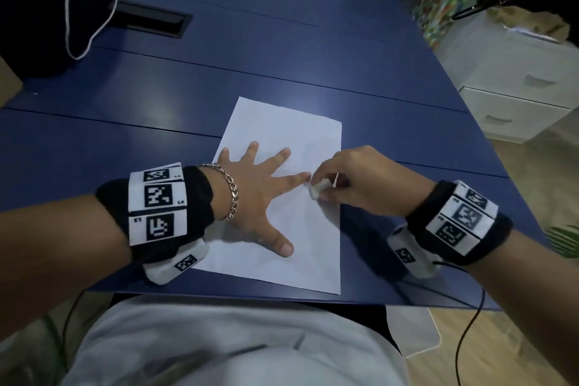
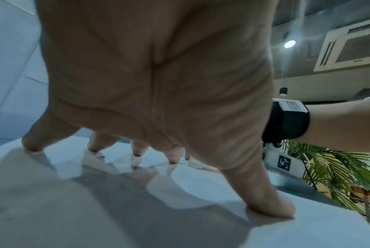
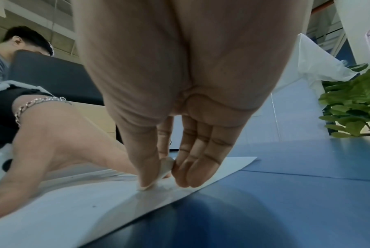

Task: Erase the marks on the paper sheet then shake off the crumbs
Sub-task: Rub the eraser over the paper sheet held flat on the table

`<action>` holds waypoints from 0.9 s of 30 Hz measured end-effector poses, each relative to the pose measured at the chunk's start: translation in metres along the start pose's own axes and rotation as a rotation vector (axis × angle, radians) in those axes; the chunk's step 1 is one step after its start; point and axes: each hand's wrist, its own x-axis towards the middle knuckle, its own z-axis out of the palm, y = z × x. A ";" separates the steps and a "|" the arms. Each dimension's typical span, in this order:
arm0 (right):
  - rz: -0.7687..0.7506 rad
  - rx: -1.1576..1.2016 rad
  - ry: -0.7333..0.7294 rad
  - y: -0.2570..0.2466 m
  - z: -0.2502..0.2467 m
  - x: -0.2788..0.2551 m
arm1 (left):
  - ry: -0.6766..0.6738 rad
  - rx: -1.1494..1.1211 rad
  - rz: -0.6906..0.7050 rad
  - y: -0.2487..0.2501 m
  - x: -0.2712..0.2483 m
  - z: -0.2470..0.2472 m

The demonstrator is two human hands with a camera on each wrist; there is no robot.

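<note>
Paper sheet (image 1: 291, 141) lies near worktop (image 1: 391, 97) front edge, thin & floppy, likely slides w/o hold-down. Left hand (image 1: 257, 194) splayed flat, pinning it. Right hand (image 1: 360, 178) pinches eraser (image 1: 319, 189) on sheet by right edge. For shaking, probably grab by edges.

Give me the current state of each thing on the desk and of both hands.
White paper sheet: flat on the blue table, pinned.
Small white eraser: pinched, touching the sheet.
Left hand: fingers spread, pressing the sheet.
Right hand: gripping the eraser.
Dark bag: resting at the far left corner.
</note>
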 end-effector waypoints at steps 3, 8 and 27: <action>-0.010 0.050 -0.069 0.002 -0.002 -0.003 | -0.037 0.015 -0.021 0.002 0.001 -0.002; 0.011 0.102 -0.158 0.006 -0.006 -0.002 | -0.060 0.026 -0.057 0.003 0.004 -0.003; -0.085 0.054 -0.129 -0.010 -0.001 0.000 | -0.075 0.052 -0.071 0.003 0.003 -0.003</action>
